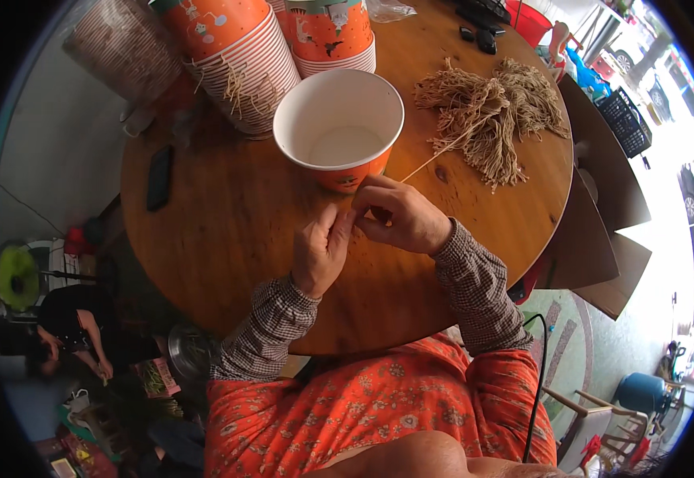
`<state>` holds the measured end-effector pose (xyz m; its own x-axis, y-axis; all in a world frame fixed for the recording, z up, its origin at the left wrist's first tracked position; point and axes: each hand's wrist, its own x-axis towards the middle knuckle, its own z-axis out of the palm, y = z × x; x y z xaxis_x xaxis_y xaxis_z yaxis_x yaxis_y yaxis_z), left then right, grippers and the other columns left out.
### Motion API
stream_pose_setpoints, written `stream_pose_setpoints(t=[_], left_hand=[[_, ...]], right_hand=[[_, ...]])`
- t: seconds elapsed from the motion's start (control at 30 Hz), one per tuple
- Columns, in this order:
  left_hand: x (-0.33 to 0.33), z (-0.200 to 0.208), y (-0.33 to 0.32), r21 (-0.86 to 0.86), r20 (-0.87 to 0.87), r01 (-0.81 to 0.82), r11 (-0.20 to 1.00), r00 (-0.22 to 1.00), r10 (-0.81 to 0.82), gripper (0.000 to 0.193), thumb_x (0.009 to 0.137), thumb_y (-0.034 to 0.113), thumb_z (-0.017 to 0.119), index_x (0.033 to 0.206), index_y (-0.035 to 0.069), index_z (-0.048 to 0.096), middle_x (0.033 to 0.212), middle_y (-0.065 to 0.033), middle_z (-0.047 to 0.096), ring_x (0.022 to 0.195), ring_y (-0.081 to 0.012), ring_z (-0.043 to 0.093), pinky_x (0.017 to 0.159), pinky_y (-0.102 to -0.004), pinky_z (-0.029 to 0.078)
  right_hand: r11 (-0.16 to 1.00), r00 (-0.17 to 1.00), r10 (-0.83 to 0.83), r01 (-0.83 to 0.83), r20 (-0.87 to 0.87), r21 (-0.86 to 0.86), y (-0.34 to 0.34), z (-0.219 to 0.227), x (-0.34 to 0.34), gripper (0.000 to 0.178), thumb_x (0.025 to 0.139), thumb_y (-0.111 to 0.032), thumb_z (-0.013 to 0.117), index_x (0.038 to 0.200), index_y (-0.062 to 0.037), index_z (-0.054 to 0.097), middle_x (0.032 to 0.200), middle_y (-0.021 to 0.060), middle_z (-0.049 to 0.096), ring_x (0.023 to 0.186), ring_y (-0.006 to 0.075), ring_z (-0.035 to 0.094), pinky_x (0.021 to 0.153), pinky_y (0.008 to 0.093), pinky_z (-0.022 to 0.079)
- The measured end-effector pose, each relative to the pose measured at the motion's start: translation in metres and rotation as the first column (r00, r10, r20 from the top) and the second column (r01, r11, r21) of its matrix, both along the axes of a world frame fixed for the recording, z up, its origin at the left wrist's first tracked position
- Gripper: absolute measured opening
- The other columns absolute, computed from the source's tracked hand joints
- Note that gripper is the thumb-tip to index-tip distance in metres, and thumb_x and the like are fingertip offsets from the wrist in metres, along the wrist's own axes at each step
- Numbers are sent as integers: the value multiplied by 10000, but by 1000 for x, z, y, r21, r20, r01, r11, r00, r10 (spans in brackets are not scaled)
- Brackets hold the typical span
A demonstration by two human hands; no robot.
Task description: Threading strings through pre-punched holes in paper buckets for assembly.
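Just in front of a large white-lined orange paper bucket (pixel 346 181), my two hands meet at the fingertips. A thin tan twine strand (pixel 425 166) runs from a loose tangled bundle of twine (pixel 500 111) at the right down to my right hand (pixel 405 215), which is closed in a pinch on it. My left hand (pixel 320 250) is closed too, thumb and fingers pressed together against the right fingertips; what they pinch is hidden. The bucket stands upright, its open mouth facing me, with nothing seen inside.
Stacks of nested orange paper buckets (pixel 243 80) stand at the back left, twine pieces hanging on one. A dark phone (pixel 160 178) lies near the left edge of the round wooden table (pixel 227 239). Cardboard boxes (pixel 582 231) stand at the right. Another person (pixel 84 327) sits lower left.
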<state>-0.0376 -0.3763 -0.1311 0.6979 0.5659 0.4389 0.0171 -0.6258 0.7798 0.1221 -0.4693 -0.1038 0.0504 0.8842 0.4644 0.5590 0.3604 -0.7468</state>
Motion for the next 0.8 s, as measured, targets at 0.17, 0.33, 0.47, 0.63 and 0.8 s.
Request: stream_pose_setpoints(t=[0.17,0.33,0.47,0.63,0.8], left_hand=[[-2,6,2,6,-16,19,1000,1000,-19,112,953,97,559,904,-2,542,757,-142,596,654,-260,587,579,-322,457],[5,-2,-1,-25,13,66,997,998,-66,73,947,77,564,956,5,556,795,-110,602,701,-214,601,630,-303,477],[11,-4,-6,-142,5,73,987,997,-74,63,942,61,569,977,9,569,810,-90,610,724,-169,607,647,-281,484],[14,-3,-9,2,-1,-17,1000,1000,17,59,914,9,584,972,3,577,871,-109,615,771,-185,625,695,-283,495],[15,-9,-6,204,43,-3,979,999,-6,94,881,-30,594,968,1,578,898,-130,613,818,-262,620,730,-327,498]], right_hand=[[979,989,-79,53,-122,-199,-9,0,-4,188,796,-89,681,973,-53,629,787,89,631,716,256,642,649,345,519],[997,972,-53,38,-227,-71,-11,-16,4,161,842,-71,695,974,-12,624,770,61,618,664,126,631,587,260,493],[998,983,-67,69,-170,9,-11,-23,13,136,852,-29,666,978,2,626,840,84,620,693,142,663,602,272,526],[993,975,-107,113,-193,20,-12,-24,14,112,809,-128,666,877,-48,630,806,109,622,737,292,628,655,375,521],[988,987,-153,154,-48,14,-14,-26,12,105,856,-111,630,867,-9,609,767,130,603,665,282,622,606,354,499]])
